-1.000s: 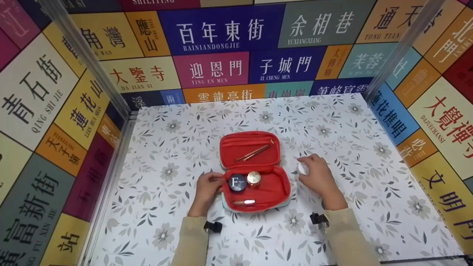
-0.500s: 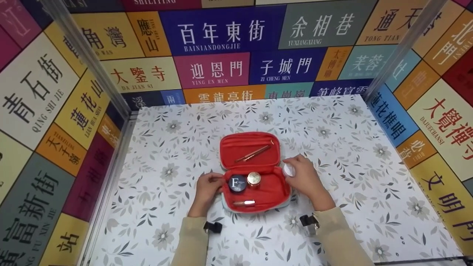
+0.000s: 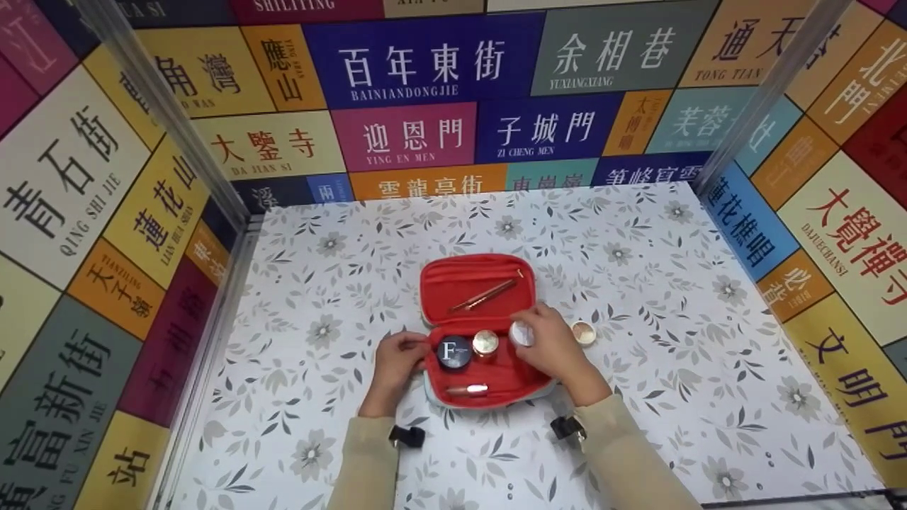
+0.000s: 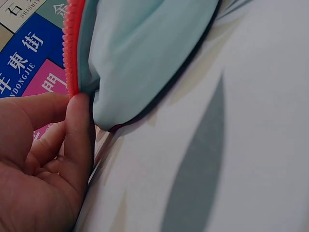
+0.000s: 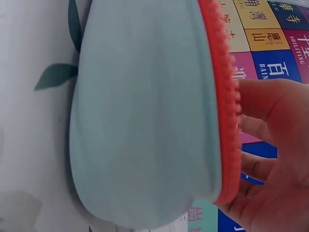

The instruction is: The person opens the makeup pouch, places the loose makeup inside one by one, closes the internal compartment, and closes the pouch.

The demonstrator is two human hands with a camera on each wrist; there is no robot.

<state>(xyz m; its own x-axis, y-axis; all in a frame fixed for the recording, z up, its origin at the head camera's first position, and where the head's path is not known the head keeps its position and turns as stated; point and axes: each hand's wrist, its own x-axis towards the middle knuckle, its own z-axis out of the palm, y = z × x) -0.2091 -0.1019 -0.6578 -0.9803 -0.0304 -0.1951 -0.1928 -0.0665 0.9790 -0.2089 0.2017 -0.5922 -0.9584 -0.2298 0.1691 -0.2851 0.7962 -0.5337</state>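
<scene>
An open cosmetic bag (image 3: 542, 386), red inside and pale green outside, lies mid-table. My left hand (image 3: 398, 365) pinches its zipped edge at the left side; thumb and fingertip meet at the red zipper (image 4: 71, 53) in the left wrist view. Over the bag's right part my right hand (image 3: 556, 350) holds a small round white container (image 3: 521, 333) between thumb and fingers. The bag's wall hides that container in the right wrist view. Inside sit a dark round jar (image 3: 454, 353) marked F, a gold-capped jar (image 3: 485, 343) and a slim tube (image 3: 468, 389).
Thin rose-gold sticks (image 3: 483, 296) lie in the bag's raised lid. A small round pot (image 3: 584, 333) with a beige-gold top stands on the flowered table (image 3: 319, 269), just right of the right hand. Sign-printed panels (image 3: 425, 64) enclose the back and sides.
My right hand has carried the white container leftward from beside the bag to over its interior. The beige-gold pot has come into sight behind it. The left hand stays put.
</scene>
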